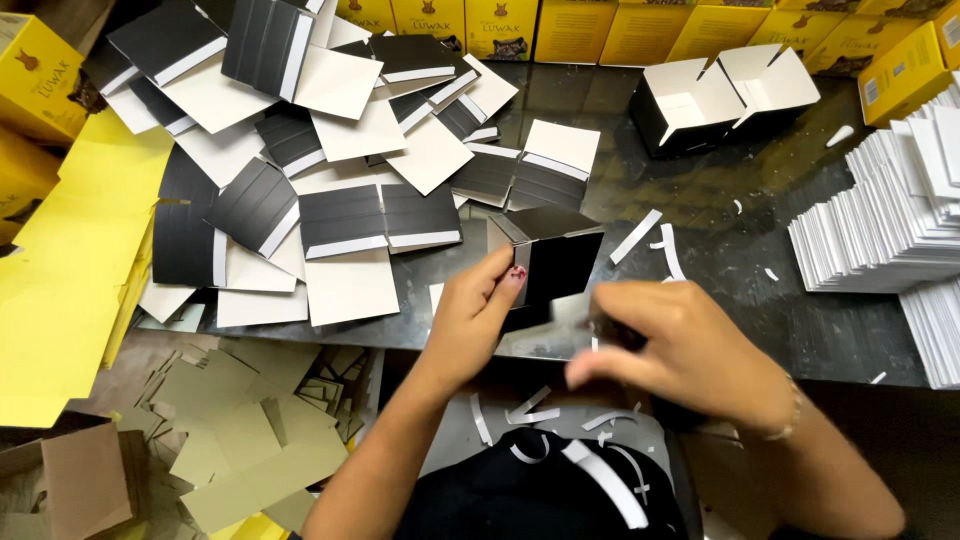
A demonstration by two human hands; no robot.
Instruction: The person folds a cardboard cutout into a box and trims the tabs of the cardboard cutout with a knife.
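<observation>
Dark and glossy, the table carries cardboard stock on every side of one half-folded black box, which serves as the reference point.

The black box is held up just above the near table edge. The left hand grips it from the left side, thumb pressed against its front face, fingers wrapped onto the panel. The right hand sits just right of and below the box, fingers curled together at its lower right corner; motion blur there prevents telling exactly what they pinch.

Left of and behind the box lies a loose heap of flat black-and-white card blanks. Further left lie yellow sheets. Behind the box and to its right stands an open box with white flaps raised. Along the far table edge runs a row of yellow cartons. Well to the right of the box are fanned stacks of white cards. White paper strips lie scattered on the table just right of the box, and more rest on the person's lap below it. Brown card offcuts cover the floor, lower left of the box.
</observation>
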